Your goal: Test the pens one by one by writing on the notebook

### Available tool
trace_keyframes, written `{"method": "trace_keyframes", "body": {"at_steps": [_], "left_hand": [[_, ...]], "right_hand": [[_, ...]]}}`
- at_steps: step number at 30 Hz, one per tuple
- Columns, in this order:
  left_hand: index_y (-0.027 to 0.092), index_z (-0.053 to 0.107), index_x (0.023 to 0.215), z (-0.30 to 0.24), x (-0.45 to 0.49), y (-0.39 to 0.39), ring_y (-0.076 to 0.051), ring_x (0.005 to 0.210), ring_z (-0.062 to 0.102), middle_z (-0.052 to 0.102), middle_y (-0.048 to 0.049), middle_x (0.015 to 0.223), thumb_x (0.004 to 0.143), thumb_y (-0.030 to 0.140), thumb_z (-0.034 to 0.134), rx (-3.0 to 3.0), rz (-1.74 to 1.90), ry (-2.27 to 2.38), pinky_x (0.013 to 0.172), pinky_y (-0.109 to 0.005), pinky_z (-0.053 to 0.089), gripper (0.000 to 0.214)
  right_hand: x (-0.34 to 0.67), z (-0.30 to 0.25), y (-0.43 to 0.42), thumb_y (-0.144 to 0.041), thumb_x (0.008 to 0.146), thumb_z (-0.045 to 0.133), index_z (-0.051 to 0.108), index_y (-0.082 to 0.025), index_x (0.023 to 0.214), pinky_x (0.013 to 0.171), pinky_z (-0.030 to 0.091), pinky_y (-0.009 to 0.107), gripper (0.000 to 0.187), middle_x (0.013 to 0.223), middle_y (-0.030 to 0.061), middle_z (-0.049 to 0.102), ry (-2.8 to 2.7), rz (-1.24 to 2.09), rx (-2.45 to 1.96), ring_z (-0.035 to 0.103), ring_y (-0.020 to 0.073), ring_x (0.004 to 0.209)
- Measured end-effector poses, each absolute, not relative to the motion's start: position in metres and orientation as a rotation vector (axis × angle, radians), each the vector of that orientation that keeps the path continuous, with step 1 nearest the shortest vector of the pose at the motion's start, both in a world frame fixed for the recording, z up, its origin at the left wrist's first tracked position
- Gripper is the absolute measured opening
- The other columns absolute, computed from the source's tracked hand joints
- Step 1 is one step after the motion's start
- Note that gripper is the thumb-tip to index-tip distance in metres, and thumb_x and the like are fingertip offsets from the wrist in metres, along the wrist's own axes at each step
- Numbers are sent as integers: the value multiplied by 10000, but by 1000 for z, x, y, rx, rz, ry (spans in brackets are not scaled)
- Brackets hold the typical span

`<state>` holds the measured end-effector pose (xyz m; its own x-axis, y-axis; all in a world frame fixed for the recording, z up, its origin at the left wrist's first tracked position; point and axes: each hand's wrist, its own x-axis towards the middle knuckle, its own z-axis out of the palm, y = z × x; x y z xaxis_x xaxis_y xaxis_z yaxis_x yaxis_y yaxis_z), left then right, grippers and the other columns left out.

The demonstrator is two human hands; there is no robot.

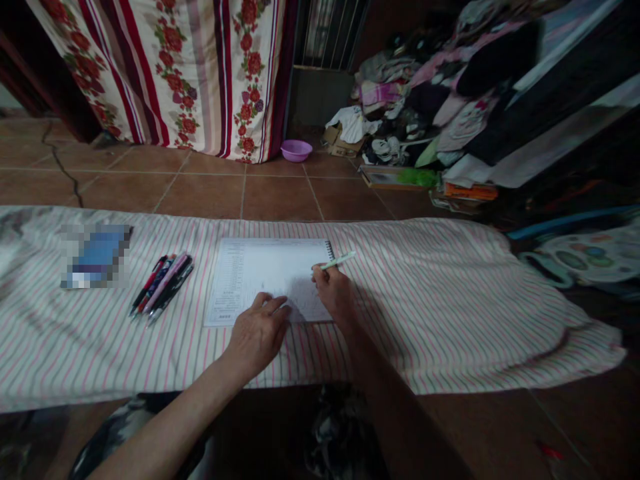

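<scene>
the print down the nine o'clock side of my pad is too small to read, and a shadow dims the part beside my right grip. faint marks show low on the page, but i can't make them out. the blue thing, out at ten o'clock from the bundle of pens, is blurred into blocks. my knees are dark and cut off at six o'clock.

my right grip is closed round a pale pen, fingers pinching it near its lower end, the shaft slanting up toward between two and three o'clock. i can't tell whether its tip touches the paper. my left grip is loosely open, its fingers a little spread, with no hold on anything that i can see; its underside is hidden.

the pad lies flat on the cloth-covered tabletop, straight ahead of me, its coil at two o'clock. my left palm faces down over the pad's near edge, fingers aimed toward one o'clock, the forearm coming in from seven. my right hand sits at the pad's three o'clock side, its forearm coming from five and darkly lit. the pens lie at nine o'clock from the pad, well apart from both hands.
</scene>
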<state>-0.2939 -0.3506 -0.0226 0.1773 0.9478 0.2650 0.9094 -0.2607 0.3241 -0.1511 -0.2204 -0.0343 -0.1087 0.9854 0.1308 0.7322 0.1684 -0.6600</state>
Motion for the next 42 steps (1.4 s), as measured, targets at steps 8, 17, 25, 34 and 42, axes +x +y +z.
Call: {"method": "trace_keyframes", "body": {"at_steps": [8, 17, 25, 34, 42], "left_hand": [[175, 617, 1050, -23, -294, -350, -243, 1003, 464, 616, -32, 1166, 849, 176, 478, 2336, 631, 1864, 801, -380, 528, 244], [181, 629, 1034, -22, -293, -349, -240, 1005, 476, 624, -38, 1157, 845, 178, 481, 2340, 622, 1887, 805, -377, 526, 239], [194, 634, 1026, -25, -293, -349, -236, 992, 488, 627, -28, 1155, 849, 186, 477, 2360, 635, 1905, 786, -366, 531, 237], [198, 639, 1011, -25, -294, -350, -227, 981, 502, 634, -46, 1135, 840, 180, 492, 2394, 673, 1909, 757, -357, 542, 227], [191, 651, 1008, -24, -293, -349, -229, 970, 503, 644, -39, 1126, 857, 208, 469, 2370, 674, 1913, 775, -366, 538, 237]], "right_hand": [[-147, -31, -221, -348, 836, 405, 641, -174, 750, 642, 416, 232, 306, 684, 75, 693, -1908, 585, -1619, 651, 172, 705], [-126, -19, -220, -446, 836, 315, 583, -188, 746, 534, 424, 247, 383, 598, 19, 618, -1589, 842, -1601, 558, 142, 491], [-83, -11, -214, -368, 804, 419, 621, -141, 972, 699, 425, 300, 347, 808, 100, 669, -1854, 385, -1696, 613, 210, 763], [-25, 1, -192, -406, 782, 536, 576, -178, 1057, 640, 409, 281, 359, 821, 62, 690, -2003, 171, -1927, 634, 219, 771], [22, -2, -170, -436, 797, 486, 602, -205, 1106, 685, 439, 312, 403, 919, 73, 705, -2077, 48, -2109, 641, 248, 857]]}}
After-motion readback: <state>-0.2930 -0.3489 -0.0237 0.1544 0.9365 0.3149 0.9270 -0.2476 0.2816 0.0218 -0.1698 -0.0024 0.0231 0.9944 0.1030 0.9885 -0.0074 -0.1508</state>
